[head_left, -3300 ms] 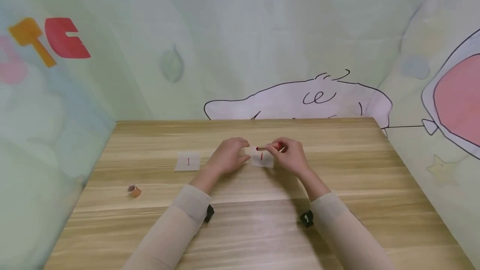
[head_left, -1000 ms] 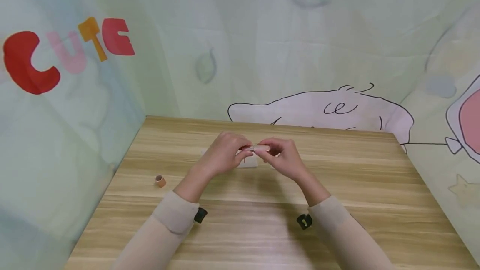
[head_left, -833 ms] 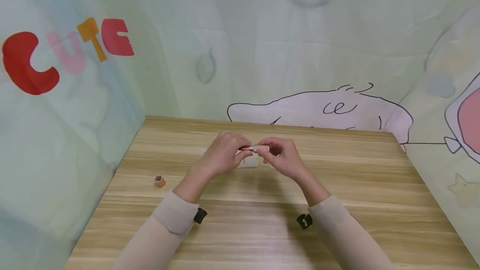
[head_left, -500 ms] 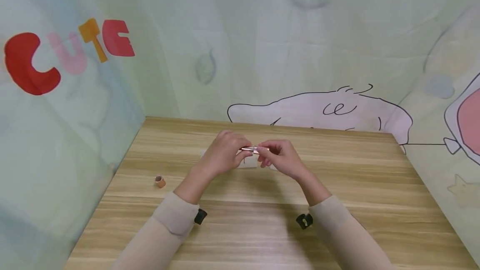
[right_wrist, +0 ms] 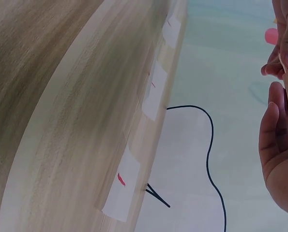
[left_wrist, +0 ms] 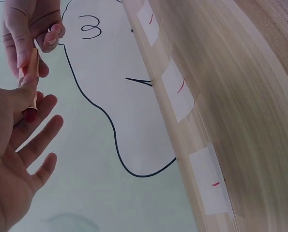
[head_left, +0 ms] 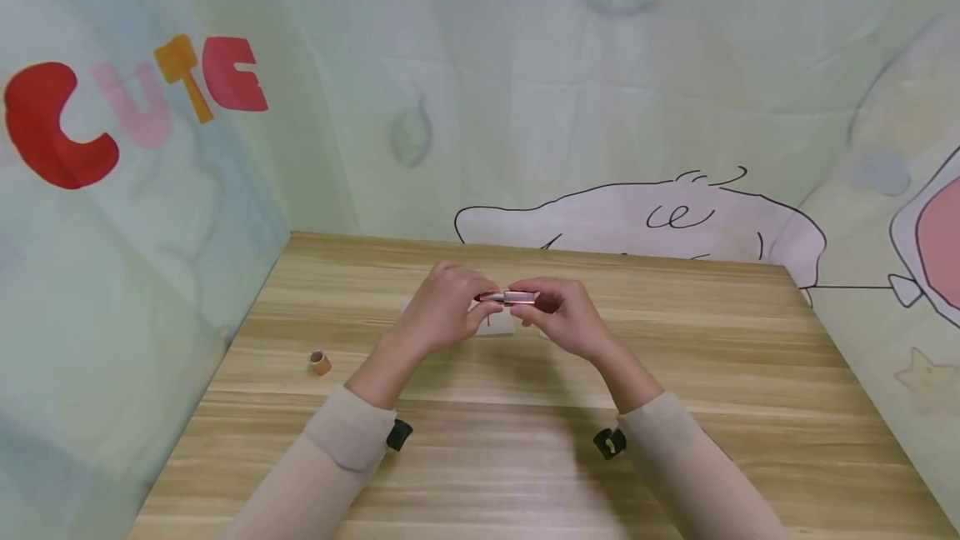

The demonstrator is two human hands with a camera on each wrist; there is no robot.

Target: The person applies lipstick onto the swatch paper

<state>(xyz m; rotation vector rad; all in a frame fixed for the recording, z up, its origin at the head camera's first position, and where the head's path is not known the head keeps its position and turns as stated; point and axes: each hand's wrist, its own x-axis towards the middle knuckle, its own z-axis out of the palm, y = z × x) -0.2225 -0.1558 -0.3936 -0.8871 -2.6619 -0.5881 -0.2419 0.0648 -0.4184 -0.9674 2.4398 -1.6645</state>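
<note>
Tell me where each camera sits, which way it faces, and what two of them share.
Head: worn on the head, facing forward and down at the table and wall drawing; sleeves, left hand and right hand show.
Left wrist: on that wrist, turned sideways, facing the wall drawing; left hand lower, right hand above.
Right wrist: on that wrist, also sideways; right hand lower, left hand above.
Shared: both wrist views show the lipstick and three red-marked papers.
</note>
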